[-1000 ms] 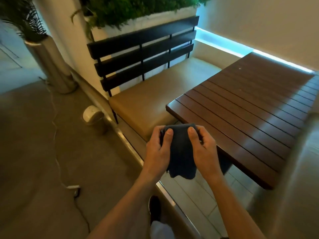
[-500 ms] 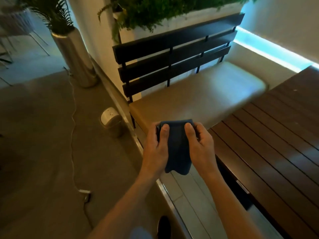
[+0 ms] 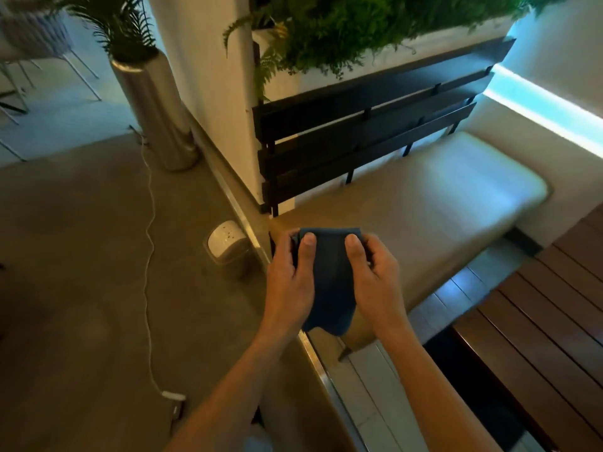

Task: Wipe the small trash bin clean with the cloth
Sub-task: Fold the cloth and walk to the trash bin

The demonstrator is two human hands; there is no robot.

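A folded dark blue cloth (image 3: 329, 282) hangs between both hands in front of me. My left hand (image 3: 288, 283) grips its left edge with the thumb on top, and my right hand (image 3: 375, 283) grips the right edge the same way. The small trash bin (image 3: 228, 251) stands on the floor to the left of my hands, close to the metal floor strip. It has a white lid with dark specks and a beige body. Neither hand touches the bin.
A cushioned bench (image 3: 424, 210) with dark back slats lies ahead, with a dark slatted table (image 3: 538, 321) at right. A white cable (image 3: 148, 256) runs across the floor to a plug (image 3: 174, 399). A tall metal planter (image 3: 156, 112) stands behind the bin.
The view has swung left and forward. The bin now appears closer and nearer to my hands, and the table has slid off to the right. Both hands keep the same hold on the cloth.
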